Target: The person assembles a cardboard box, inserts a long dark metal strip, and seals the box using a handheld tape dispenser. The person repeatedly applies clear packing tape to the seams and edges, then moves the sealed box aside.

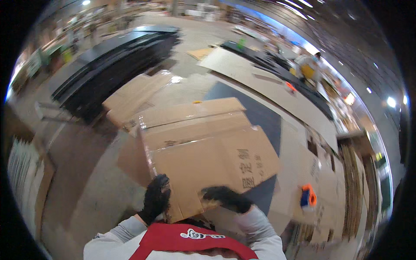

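A large flattened cardboard carton [198,159], with clear tape along its left side and dark print on its right, lies tilted in front of me. My left hand [156,199], in a black glove, grips its near left edge. My right hand [227,197], also black-gloved, is at the near edge with its fingers over the top face; its thumb is hidden. Beneath the carton, a dark grey panel [265,120] shows on the right. More folded cardboard [139,94] lies just beyond its far left corner.
Black panels [123,61] are stacked at the far left. To the right runs a long pale board [256,78]. An orange and blue tape dispenser [308,197] sits on cardboard sheets [325,208] near stacked cardboard [352,191]. Another person [307,66] stands at the far right.
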`<state>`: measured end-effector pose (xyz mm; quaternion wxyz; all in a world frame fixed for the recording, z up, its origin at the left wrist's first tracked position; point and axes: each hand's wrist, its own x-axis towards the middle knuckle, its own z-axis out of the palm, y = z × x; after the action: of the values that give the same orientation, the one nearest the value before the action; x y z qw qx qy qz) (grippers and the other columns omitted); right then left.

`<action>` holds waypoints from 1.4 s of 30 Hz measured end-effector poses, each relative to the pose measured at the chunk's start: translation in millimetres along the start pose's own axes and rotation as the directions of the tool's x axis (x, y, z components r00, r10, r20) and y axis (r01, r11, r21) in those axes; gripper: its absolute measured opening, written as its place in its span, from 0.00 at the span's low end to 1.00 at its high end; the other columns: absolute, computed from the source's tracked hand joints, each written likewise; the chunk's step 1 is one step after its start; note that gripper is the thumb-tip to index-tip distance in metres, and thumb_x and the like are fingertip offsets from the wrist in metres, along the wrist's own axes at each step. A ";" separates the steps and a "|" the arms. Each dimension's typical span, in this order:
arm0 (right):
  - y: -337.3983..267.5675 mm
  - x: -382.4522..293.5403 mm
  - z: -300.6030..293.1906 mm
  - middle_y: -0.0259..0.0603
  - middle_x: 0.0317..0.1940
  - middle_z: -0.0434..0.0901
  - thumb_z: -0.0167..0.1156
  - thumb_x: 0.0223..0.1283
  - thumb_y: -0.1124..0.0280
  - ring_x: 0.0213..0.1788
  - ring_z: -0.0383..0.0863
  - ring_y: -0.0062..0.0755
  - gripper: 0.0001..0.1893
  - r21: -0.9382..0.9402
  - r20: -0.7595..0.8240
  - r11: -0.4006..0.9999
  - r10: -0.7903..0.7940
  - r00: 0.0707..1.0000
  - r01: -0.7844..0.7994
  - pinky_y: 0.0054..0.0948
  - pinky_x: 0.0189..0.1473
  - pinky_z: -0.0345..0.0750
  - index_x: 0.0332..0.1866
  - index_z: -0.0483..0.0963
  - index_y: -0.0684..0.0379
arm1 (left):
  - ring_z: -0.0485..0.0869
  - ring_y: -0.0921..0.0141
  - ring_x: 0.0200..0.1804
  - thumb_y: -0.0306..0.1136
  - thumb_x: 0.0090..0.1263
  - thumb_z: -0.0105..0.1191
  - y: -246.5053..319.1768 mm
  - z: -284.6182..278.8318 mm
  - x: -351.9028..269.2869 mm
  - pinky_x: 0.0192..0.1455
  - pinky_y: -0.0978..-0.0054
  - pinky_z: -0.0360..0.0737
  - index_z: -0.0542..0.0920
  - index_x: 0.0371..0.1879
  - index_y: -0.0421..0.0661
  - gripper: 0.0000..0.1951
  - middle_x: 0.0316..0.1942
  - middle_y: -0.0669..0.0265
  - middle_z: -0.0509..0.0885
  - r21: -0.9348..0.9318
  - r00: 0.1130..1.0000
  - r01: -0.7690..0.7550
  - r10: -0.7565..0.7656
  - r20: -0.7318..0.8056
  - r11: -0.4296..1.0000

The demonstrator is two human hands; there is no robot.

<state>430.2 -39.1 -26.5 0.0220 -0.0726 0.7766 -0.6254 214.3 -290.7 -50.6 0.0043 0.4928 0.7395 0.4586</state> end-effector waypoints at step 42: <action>102.1 -77.3 -240.2 0.54 0.50 0.81 0.45 0.64 0.35 0.46 0.81 0.55 0.39 -0.281 -0.958 0.186 -0.117 0.263 -0.941 0.50 0.46 0.78 0.57 0.74 0.67 | 0.82 0.58 0.46 0.34 0.68 0.49 -3.4 -219.2 -79.3 0.47 0.63 0.78 0.80 0.47 0.42 0.14 0.42 0.51 0.83 0.833 0.821 0.511 -0.408 -0.400 0.213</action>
<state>467.9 225.4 -78.3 -0.1922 0.5274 0.8274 0.0175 152.1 -496.9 38.7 -0.1682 0.1455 0.9745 -0.0309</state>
